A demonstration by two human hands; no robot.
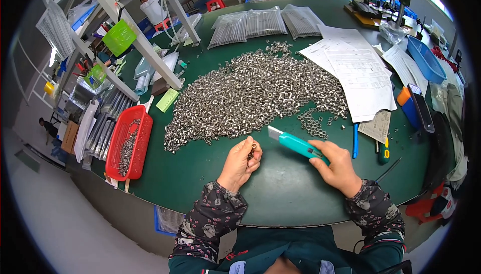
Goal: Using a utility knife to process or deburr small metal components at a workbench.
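Note:
My left hand (240, 162) pinches a small metal sleeve (253, 146) between thumb and fingers, with a few more tucked in the palm. My right hand (336, 166) grips a teal utility knife (295, 143) whose blade end points left, toward the left hand. Both hands hover over the green table (280, 189) near its front edge. Just beyond them spreads a large pile of small metal sleeves (250, 93).
A red basket (129, 142) with metal parts sits at the left edge. White papers (358, 71) lie at the right, with a blue pen (355, 141), a screwdriver (384, 151), a blue tray (426, 59). Bagged parts (263, 23) lie at the back. People sit beyond the table.

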